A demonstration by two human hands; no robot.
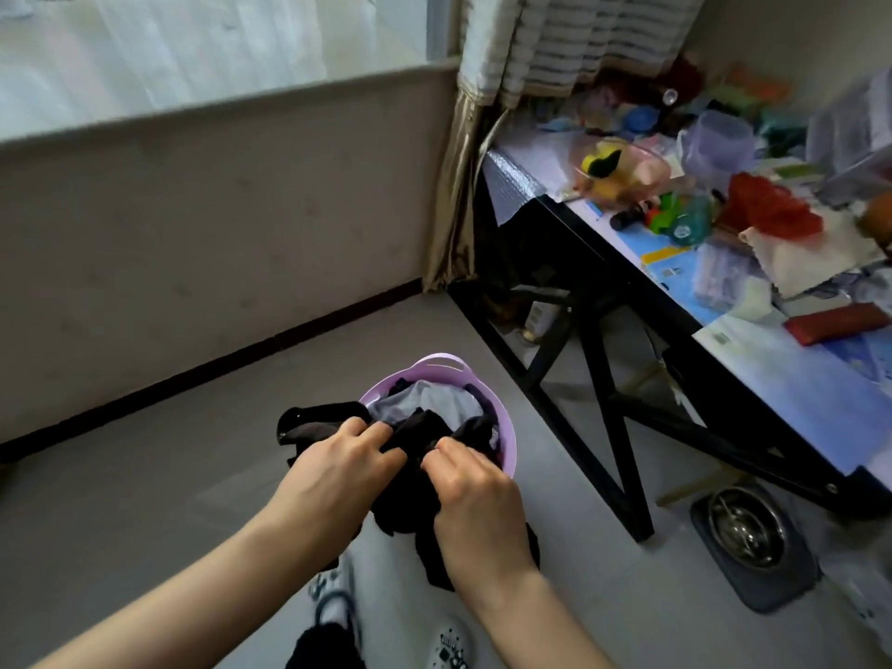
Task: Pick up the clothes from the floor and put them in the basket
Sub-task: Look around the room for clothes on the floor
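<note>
The left hand point(338, 468) and right hand point(475, 504) both have their fingers curled tight, pinching a black cloth point(410, 475). The cloth hangs just above the near edge of the purple basket point(437, 366), which sits on the floor point(145, 475) with more clothes inside.

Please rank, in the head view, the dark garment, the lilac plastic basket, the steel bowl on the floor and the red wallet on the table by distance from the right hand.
1. Dark garment, gripped by the right hand.
2. Lilac plastic basket, just ahead.
3. Steel bowl, on the floor to the right.
4. Red wallet, on the table, far right.
</note>
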